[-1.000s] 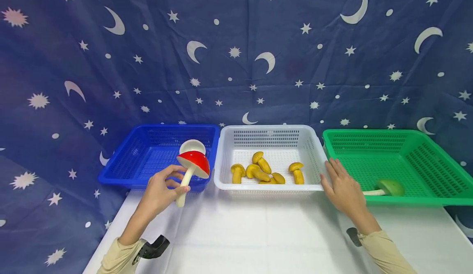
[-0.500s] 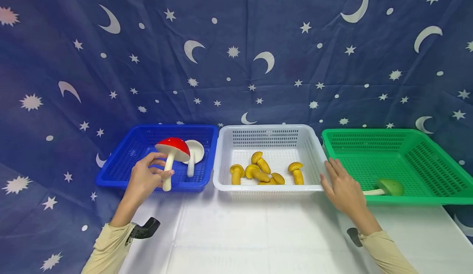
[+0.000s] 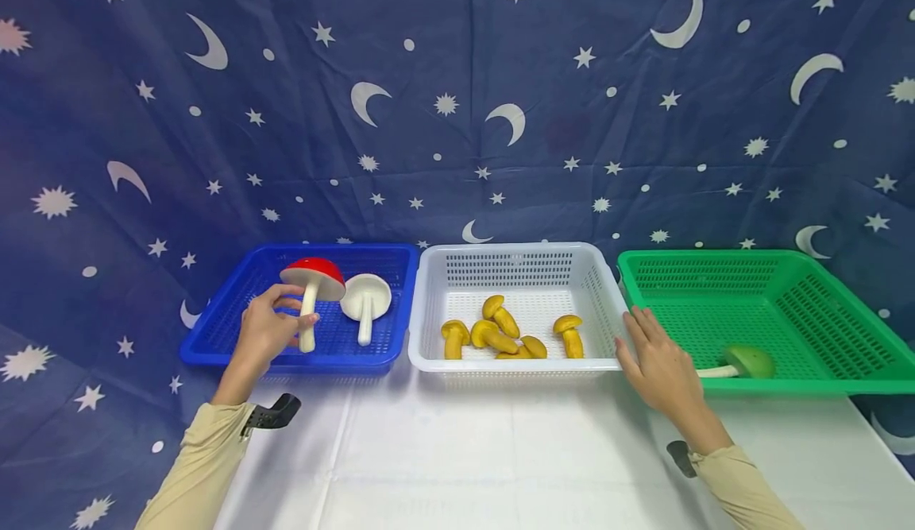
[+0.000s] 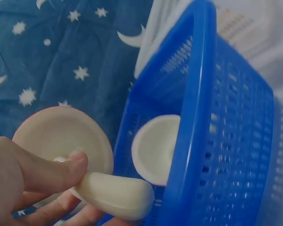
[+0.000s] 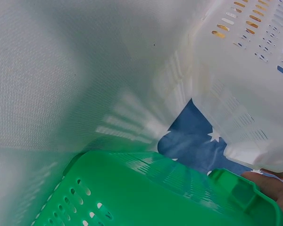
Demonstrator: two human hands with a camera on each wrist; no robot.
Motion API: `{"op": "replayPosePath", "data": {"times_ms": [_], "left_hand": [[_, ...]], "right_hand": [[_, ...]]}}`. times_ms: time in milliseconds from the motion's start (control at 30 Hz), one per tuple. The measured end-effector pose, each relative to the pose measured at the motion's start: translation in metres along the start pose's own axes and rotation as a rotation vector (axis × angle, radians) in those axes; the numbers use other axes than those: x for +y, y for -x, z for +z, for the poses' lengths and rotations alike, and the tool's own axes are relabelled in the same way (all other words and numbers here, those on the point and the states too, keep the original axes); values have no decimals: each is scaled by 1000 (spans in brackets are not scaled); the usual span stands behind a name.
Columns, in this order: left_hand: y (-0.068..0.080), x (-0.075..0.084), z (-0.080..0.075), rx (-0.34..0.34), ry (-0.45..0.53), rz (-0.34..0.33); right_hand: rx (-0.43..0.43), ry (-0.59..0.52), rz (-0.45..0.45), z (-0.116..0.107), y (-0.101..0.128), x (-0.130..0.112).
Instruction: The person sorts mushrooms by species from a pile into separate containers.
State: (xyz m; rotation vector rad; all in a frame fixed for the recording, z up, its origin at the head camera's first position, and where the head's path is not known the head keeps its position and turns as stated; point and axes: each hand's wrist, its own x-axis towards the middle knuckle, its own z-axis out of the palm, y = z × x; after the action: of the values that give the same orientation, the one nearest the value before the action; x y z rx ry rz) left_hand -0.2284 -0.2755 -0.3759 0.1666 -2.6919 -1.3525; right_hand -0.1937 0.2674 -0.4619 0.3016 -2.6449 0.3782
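My left hand (image 3: 266,330) pinches the pale stem of a red-capped toy mushroom (image 3: 322,272), holding it cap-up over the blue basket (image 3: 406,307). In the left wrist view, thumb and fingers close around the thick stem (image 4: 115,193) beside the basket wall. A second mushroom (image 3: 366,299), its whitish underside facing up, lies inside to the right of the held one. My right hand (image 3: 661,367) rests with extended fingers where the white basket (image 3: 515,365) meets the green basket (image 3: 801,385). Only a bit of that hand shows in the right wrist view.
Several yellow mushrooms (image 3: 493,335) lie in the white basket. One green-capped mushroom (image 3: 750,361) is near the green basket's front left corner. All three baskets stand in a row on a white-covered table (image 3: 443,442), before a blue star-and-moon cloth (image 3: 429,141).
My left hand has carried the red-capped mushroom leftward and away from me over the blue basket, uncovering the second mushroom. My right hand has stayed at the basket corner.
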Motion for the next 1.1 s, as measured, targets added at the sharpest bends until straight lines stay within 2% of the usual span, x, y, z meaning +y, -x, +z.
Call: {"op": "replayPosePath", "data": {"times_ms": [200, 467, 667, 767, 1000, 1100], "left_hand": [[-17, -11, 1, 4, -35, -15], [-34, -28, 5, -2, 0, -29], [-43, -41, 9, 3, -54, -40], [-47, -48, 10, -32, -83, -75], [-53, -57, 12, -168, -120, -206], [-54, -57, 11, -192, -200, -189]], "right_hand": [[12, -11, -7, -1, 0, -1], [-2, -12, -1, -2, 0, -1], [2, -16, -3, -1, -1, -2], [3, -14, -5, -1, -1, -2], [3, -11, -4, -2, 0, -2], [4, -11, -3, -1, 0, -1]]}}
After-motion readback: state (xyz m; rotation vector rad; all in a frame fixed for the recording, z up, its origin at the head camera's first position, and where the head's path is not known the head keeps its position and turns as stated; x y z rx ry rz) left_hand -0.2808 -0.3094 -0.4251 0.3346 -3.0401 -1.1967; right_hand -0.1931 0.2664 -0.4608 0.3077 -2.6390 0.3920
